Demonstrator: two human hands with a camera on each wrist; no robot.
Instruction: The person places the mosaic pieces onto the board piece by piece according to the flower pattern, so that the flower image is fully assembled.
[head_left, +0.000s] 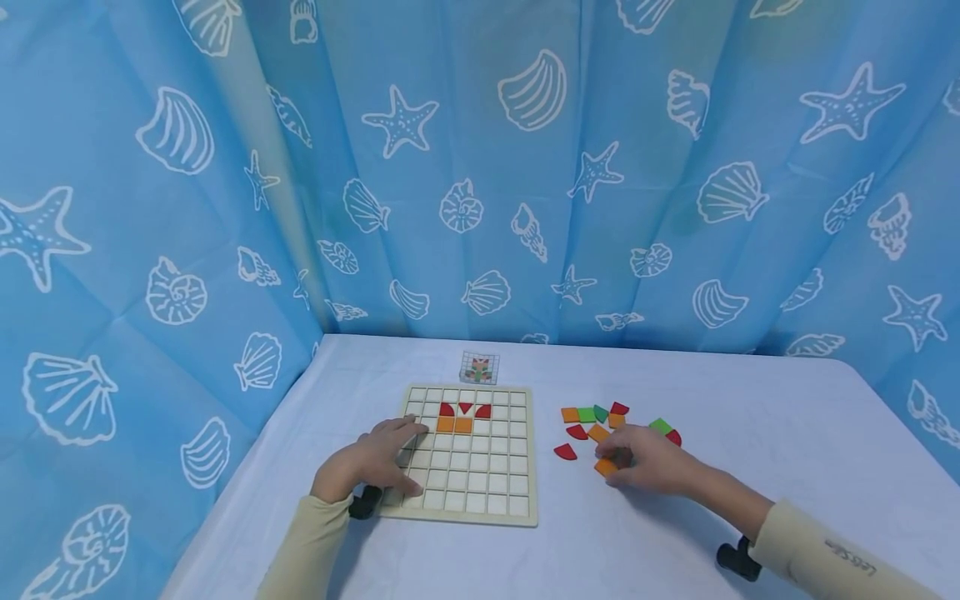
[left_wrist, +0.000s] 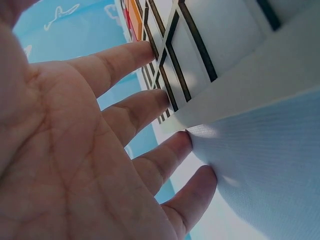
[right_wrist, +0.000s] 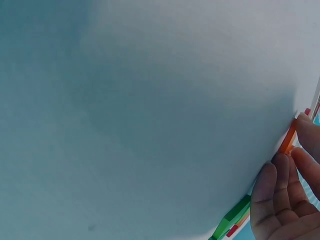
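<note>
Taking the board (head_left: 497, 482) as my dial, with twelve pointing away from me, my left hand (head_left: 375, 457) lies at nine o'clock, fingers straight and spread wide, some tips over the rim and the others down by the white cloth (head_left: 570, 542); I judge that this keeps the board from sliding. At twelve, just past the far edge, sits the picture card (head_left: 479, 367), probably there so that a glance is enough to check its coloured figure. Near twelve on the grid, two red wedges (head_left: 447, 409) flank a red triangle (head_left: 466, 407), and two orange squares (head_left: 446, 424) sit under the left wedge and the triangle. The loose pieces (head_left: 585, 414) are scattered at three o'clock, off the board, likely for easy reach by my right hand (head_left: 651, 458). That hand is among them, narrowed to a pinch, thumb and fingertip on the edges of an orange tile (head_left: 605, 467); whether it is off the cloth I cannot tell. An edge grip, I'd say, suits something so thin and flat.
</note>
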